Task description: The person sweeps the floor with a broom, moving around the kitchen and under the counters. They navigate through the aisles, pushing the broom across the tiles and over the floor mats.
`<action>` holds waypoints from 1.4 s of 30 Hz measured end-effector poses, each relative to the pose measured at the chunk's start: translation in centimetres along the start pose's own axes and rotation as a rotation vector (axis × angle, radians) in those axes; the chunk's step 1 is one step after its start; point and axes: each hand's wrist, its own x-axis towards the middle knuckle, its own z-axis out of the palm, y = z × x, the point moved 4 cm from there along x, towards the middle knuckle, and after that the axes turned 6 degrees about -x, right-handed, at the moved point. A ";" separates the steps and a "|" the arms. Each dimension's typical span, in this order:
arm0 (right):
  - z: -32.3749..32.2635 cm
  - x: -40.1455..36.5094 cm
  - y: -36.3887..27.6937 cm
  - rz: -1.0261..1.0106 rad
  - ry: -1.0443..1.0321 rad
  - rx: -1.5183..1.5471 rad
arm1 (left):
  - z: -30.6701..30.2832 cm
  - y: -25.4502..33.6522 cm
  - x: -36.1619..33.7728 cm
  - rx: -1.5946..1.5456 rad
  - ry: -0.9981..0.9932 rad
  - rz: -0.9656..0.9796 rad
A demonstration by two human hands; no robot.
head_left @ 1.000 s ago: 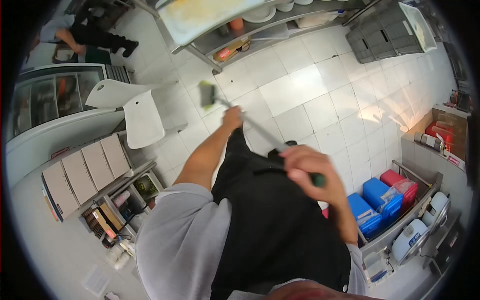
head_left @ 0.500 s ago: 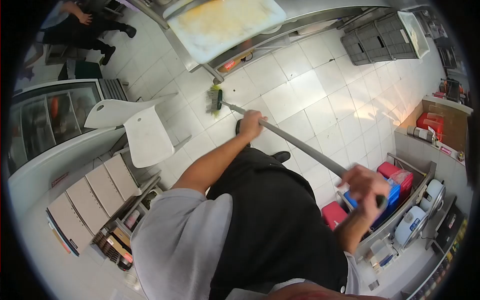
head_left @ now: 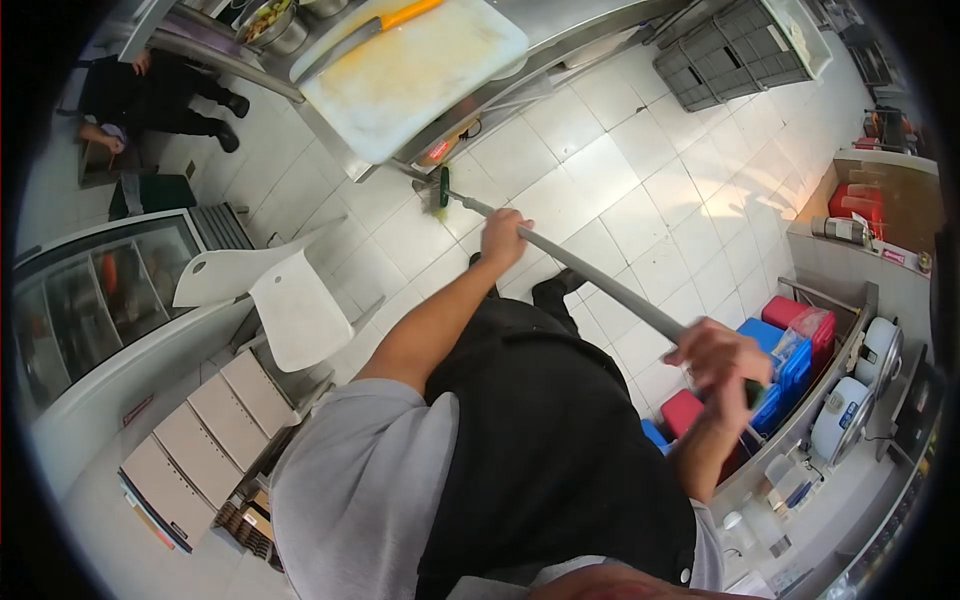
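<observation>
A broom with a long grey handle slants across the view in front of my body. My left hand is wrapped round the handle's lower part. Farther up, near its dark end, my right hand is closed on it, slightly blurred. The broom head, dark green with yellow-green bristles, rests on the tiled floor close to the foot of the steel worktable. Both of my feet are on the tiles, partly hidden by my black apron.
On the worktable lie a white cutting board and an orange-handled knife. A white chair and glass-fronted fridge stand left. A grey crate is back right, coloured bins right. Another person is upper left.
My view has shifted, bringing the knife on the board into sight. The broom head has moved nearer the worktable's foot. One of my legs shows more. Both hands keep their hold.
</observation>
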 end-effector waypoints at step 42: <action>-42.7 -11.9 3.6 0.102 -0.236 -0.231 | 45.9 24.6 4.6 0.302 -0.570 0.237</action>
